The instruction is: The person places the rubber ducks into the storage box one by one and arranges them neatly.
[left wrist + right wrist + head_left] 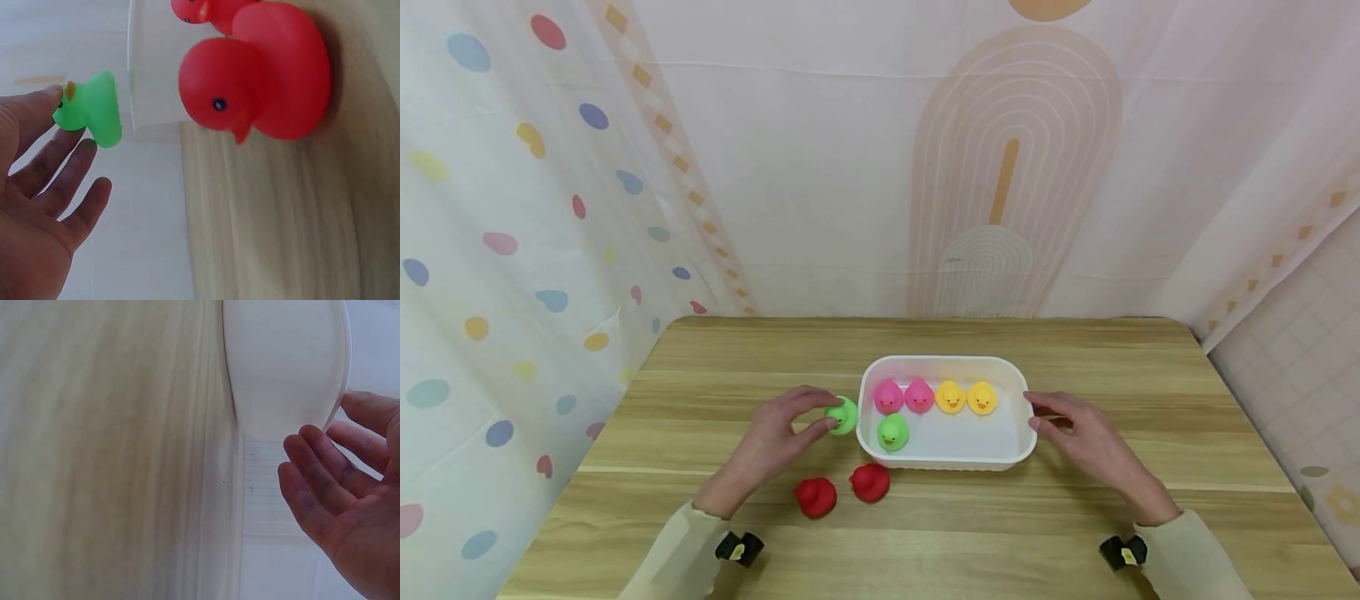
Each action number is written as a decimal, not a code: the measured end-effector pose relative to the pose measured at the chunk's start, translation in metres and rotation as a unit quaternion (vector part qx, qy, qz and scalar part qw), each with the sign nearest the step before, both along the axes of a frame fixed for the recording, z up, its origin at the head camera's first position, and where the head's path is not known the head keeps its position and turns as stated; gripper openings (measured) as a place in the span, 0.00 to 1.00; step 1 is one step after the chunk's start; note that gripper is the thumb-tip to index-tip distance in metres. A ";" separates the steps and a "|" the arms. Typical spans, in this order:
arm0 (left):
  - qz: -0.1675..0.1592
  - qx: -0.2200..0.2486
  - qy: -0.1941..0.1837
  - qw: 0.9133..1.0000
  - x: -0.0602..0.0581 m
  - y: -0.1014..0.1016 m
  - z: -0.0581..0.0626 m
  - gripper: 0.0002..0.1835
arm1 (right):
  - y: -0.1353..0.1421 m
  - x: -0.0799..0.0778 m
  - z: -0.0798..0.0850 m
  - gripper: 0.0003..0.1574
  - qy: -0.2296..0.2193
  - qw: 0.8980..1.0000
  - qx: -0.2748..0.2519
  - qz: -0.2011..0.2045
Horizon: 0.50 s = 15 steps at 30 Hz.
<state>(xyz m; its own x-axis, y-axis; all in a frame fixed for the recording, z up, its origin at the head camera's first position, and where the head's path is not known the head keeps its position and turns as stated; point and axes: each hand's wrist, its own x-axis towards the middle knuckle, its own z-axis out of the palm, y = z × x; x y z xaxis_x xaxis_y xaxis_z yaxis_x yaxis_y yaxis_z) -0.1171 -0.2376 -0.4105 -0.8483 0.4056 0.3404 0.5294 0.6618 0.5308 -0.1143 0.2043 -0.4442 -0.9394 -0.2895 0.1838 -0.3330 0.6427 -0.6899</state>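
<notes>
In the head view my left hand (781,427) pinches a green rubber duck (844,415) between thumb and fingers, just outside the left wall of a white plastic box (973,460). The left wrist view shows the same green duck (97,109) held off the table at the fingertips. My right hand (1086,437) touches the box's right rim with thumb and index fingertips; in the right wrist view the other fingers (312,478) are loosely bent beneath the rim. Inside the box sit two pink ducks (919,396), two yellow ducks (951,397) and one green duck (892,432).
Two red rubber ducks, one by the left forearm (816,497) and the other near the box's front left corner (870,482), lie on the wooden table (985,533). A patterned curtain (820,167) hangs behind the table's back edge.
</notes>
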 end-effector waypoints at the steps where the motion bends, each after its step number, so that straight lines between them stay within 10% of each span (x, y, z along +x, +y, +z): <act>1: -0.002 0.003 0.001 1.000 0.000 0.001 0.000 0.15 | 0.000 0.000 0.000 0.24 0.001 1.000 0.000 0.000; 15: -0.028 0.018 -0.003 0.999 0.002 0.018 0.008 0.15 | 0.000 0.000 0.000 0.25 -0.005 1.000 0.002 -0.001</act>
<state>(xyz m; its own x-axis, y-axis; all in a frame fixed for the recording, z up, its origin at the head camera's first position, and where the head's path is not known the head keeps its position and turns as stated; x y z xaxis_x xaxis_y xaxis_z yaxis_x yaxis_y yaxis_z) -0.1147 -0.2200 -0.4023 -0.8262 0.4409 0.3508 0.5626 0.6119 0.5559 -0.1143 0.2048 -0.4440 -0.9417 -0.2882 0.1738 -0.3251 0.6456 -0.6910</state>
